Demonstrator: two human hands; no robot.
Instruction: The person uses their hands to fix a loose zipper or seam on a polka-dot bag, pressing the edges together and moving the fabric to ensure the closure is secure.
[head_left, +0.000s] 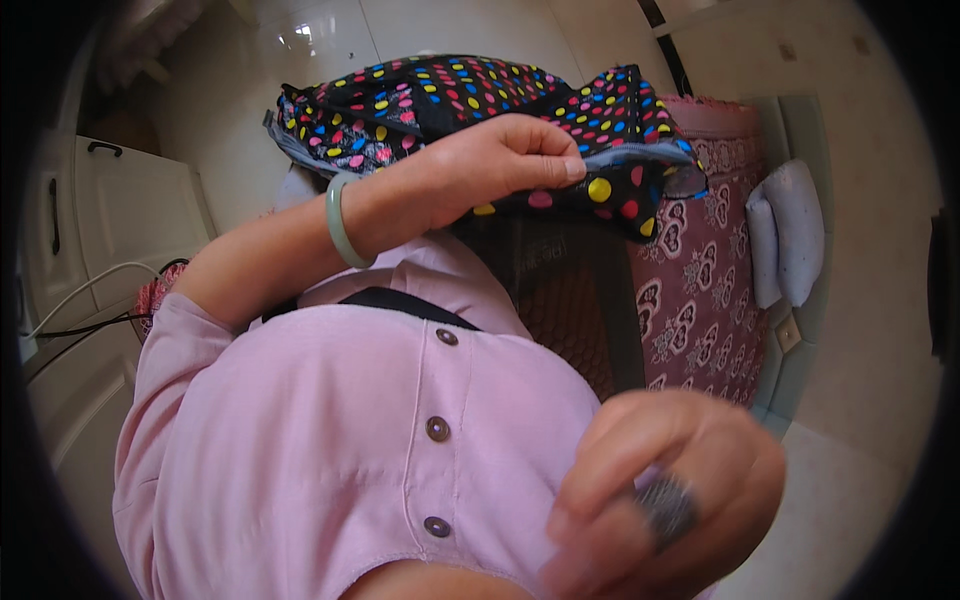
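Note:
A black zippered bag (470, 95) with bright polka dots spreads out at the top of the view. My left hand (505, 165), with a pale green bangle (343, 220) on its wrist, pinches the edge of the bag beside its grey zipper (635, 155). Close to the camera at lower right, my right hand (680, 490) is curled and partly smeared by motion. Between its fingers shows a small dark grey ribbed object (667, 508), whose kind I cannot make out.
Beyond the bag is a glossy tiled floor (320, 50). To the right are a maroon patterned cloth (700, 270) and a pale cushion (795, 230). White cabinets (130, 210) with dark handles and some cables (95, 325) are at the left.

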